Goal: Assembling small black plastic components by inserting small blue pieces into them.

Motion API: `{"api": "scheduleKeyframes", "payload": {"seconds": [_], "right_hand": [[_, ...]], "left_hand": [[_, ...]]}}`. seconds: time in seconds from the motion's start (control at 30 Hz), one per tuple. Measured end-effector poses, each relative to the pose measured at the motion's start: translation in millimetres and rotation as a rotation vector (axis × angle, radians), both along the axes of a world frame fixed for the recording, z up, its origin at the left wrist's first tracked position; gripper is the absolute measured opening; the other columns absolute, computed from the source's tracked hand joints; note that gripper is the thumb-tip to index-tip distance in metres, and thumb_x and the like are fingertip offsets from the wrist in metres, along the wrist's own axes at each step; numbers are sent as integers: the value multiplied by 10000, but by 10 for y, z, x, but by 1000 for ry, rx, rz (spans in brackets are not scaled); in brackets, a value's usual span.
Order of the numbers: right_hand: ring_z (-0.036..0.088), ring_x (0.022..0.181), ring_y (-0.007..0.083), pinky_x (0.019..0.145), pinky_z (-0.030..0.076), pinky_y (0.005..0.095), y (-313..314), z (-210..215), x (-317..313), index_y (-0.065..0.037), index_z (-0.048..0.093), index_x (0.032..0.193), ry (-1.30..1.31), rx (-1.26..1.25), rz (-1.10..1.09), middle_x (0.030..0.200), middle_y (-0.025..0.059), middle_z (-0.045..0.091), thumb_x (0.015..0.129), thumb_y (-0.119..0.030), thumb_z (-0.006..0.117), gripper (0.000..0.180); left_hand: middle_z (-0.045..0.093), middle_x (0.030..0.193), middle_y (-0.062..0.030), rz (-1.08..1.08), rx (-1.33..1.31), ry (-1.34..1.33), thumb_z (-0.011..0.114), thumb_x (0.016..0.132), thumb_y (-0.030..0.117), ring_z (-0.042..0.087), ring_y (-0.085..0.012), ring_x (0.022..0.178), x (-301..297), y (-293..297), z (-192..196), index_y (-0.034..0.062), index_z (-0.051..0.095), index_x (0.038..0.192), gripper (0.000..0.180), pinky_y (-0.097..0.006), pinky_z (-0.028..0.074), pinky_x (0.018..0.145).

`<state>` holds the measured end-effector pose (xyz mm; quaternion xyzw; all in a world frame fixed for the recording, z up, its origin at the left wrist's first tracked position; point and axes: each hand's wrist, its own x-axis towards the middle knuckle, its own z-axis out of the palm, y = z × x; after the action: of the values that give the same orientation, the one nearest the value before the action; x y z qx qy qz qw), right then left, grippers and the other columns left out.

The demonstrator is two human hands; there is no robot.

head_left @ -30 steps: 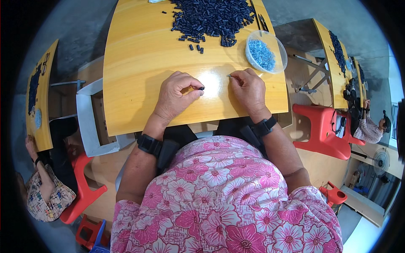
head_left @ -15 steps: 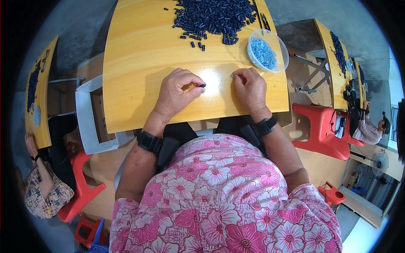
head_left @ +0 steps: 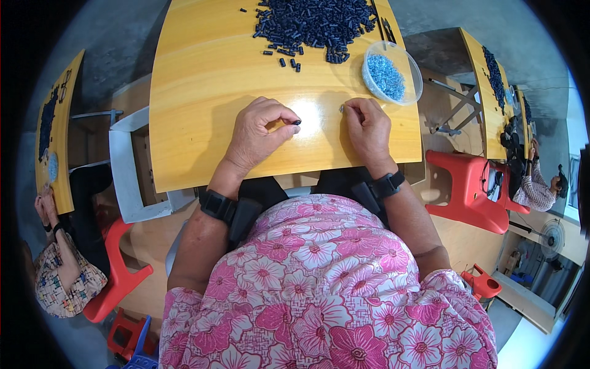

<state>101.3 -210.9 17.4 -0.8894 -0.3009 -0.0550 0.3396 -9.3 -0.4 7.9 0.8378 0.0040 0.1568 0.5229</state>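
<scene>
While the left hand [head_left: 255,132] is pinching 1 black piece [head_left: 297,122] between thumb and forefinger, the right hand [head_left: 370,126] is pinching 1 pale bit [head_left: 342,109] in the same way, though its shape is too small and blurred to tell. Both hands are gripping only at the fingertips; the left is leaving a rounded gap behind its pinch, while the right is curling more tightly, its other fingers hiding beneath. The grips are probably so fine because the items are so small, and each item is poking out toward the opposite hand, presumably leaving its end in sight.

Between the 2 hands, which are standing apart, a patch of glare is showing on the bench [head_left: 203,80]. Well ahead of them, the pile [head_left: 316,27] of black pieces is spreading, with a few strays [head_left: 290,63] lying on its near side. Just beyond the right hand, the bowl [head_left: 410,64] is holding blue bits [head_left: 385,77]; its wall is seemingly stopping them from scattering, and its place is likely sparing that hand a long reach. Farther out, the snips [head_left: 388,31] and a dark rod [head_left: 377,19] are lying beside the pile, perhaps because neither hand is needing them.
</scene>
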Motion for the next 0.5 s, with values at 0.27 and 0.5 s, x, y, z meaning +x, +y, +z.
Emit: {"api": "scheduleKeyframes", "payload": {"seconds": [0.27,0.5], "right_hand": [[613,839,335,732,518,454,-44,-12,-39,-68,654,754,25,-9,5,795,107,658,822,-110,602,96],[626,807,328,711,527,459,-22,-15,-5,-62,652,726,15,-45,-23,761,118,651,822,-112,592,124]], "left_hand": [[688,816,-61,0,-7,6,742,758,-3,623,-197,827,-3,-7,9,28,705,830,86,-306,506,757],[688,807,-59,-1,0,-13,741,760,4,626,-192,822,15,-5,-8,31,707,830,82,-305,505,757]]}}
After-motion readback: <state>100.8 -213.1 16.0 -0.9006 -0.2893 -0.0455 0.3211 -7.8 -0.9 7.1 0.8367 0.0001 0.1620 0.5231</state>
